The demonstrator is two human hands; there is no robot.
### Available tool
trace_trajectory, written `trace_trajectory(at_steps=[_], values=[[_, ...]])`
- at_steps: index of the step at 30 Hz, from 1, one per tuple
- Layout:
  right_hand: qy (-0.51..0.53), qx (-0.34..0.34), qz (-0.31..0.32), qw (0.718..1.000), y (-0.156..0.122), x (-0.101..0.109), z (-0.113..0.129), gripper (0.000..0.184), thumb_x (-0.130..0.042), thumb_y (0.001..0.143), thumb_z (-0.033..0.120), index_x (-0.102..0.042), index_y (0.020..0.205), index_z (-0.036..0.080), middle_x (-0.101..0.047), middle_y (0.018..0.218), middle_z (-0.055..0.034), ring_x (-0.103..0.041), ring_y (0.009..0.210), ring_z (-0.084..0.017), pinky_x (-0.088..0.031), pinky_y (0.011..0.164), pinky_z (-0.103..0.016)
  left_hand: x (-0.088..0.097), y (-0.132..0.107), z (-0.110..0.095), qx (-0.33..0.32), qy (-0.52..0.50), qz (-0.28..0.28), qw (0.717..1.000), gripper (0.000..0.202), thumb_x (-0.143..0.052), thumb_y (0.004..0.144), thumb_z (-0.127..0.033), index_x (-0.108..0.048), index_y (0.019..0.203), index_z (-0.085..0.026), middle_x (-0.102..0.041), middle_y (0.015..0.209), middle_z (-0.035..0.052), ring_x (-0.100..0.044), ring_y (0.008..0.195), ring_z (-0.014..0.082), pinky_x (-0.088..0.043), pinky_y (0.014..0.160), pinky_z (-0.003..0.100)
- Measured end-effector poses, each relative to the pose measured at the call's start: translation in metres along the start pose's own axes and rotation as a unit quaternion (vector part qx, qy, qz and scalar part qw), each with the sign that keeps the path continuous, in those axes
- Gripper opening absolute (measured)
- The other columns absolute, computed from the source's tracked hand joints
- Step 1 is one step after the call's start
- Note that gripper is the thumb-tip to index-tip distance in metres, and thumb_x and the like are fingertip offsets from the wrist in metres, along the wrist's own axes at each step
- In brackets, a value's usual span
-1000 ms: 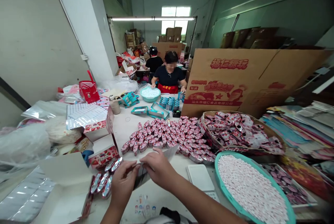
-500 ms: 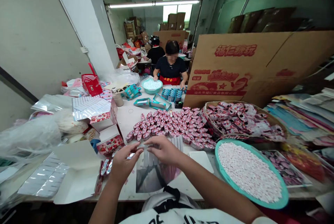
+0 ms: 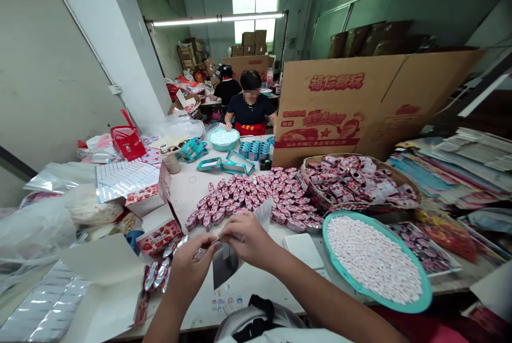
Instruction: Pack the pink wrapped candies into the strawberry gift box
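Note:
Both of my hands meet over the near edge of the white table [image 3: 188,188]. My left hand [image 3: 190,271] and my right hand [image 3: 248,239] are closed on a silvery foil sheet [image 3: 228,260] that hangs down between them, its upper corner sticking up beside my right hand. A small shiny piece sits pinched at my fingertips; I cannot make out what it is. Just beyond my hands lies a spread of red-and-silver sealed packets [image 3: 256,199]. More such packets [image 3: 158,273] lie left of my left hand.
A teal bowl of small white candies [image 3: 374,260] stands at my right, a brown basket of wrappers [image 3: 360,183] behind it. A white scale [image 3: 304,249], strawberry-print boxes [image 3: 158,236], foil sheets [image 3: 48,303] and a big carton [image 3: 360,108] surround me. A person [image 3: 251,111] sits opposite.
My hands keep working the foil sheet together. The sheet hung long and flat half a second ago; it now looks shorter and folded. My head view has shifted slightly.

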State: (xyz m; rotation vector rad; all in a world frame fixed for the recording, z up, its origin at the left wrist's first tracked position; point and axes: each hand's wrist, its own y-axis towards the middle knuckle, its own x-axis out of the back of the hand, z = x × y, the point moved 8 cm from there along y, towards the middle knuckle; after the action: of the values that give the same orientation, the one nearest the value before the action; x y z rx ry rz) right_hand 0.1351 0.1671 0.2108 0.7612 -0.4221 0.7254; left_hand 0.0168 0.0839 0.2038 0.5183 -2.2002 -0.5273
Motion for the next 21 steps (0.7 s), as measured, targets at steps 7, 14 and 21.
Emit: trace_trajectory(at_steps=[7, 14, 21], values=[[-0.007, -0.011, 0.034, 0.999, -0.005, -0.002, 0.001, 0.013, -0.062, 0.086, 0.010, -0.069, 0.085, 0.021, -0.071, 0.087, -0.0009, -0.063, 0.084, -0.015, -0.035, 0.083, -0.032, -0.009, -0.006, 0.012, 0.088, -0.072, 0.013, 0.993, 0.016, -0.068, 0.080, -0.036, -0.072, 0.081, -0.021, -0.073, 0.078, 0.0028, -0.068, 0.070, 0.0155, -0.055, 0.064, 0.024], [0.088, -0.017, -0.002, 0.996, -0.006, 0.006, 0.006, 0.009, -0.067, 0.084, 0.017, -0.070, 0.092, 0.020, -0.072, 0.085, -0.0028, -0.063, 0.081, -0.016, -0.043, 0.079, -0.030, -0.015, -0.018, 0.029, 0.224, -0.199, 0.004, 0.954, 0.026, -0.072, 0.074, -0.043, -0.071, 0.077, -0.017, -0.072, 0.073, 0.0035, -0.066, 0.067, 0.0158, -0.054, 0.060, 0.024], [0.068, -0.037, 0.061, 0.995, -0.005, -0.002, 0.006, 0.007, -0.066, 0.084, 0.014, -0.071, 0.082, 0.019, -0.069, 0.079, -0.0004, -0.060, 0.078, -0.014, -0.043, 0.075, -0.026, -0.018, -0.026, 0.029, 0.208, -0.179, -0.004, 0.962, 0.027, -0.072, 0.075, -0.042, -0.067, 0.071, -0.016, -0.069, 0.067, 0.0022, -0.064, 0.062, 0.0140, -0.051, 0.055, 0.023]])
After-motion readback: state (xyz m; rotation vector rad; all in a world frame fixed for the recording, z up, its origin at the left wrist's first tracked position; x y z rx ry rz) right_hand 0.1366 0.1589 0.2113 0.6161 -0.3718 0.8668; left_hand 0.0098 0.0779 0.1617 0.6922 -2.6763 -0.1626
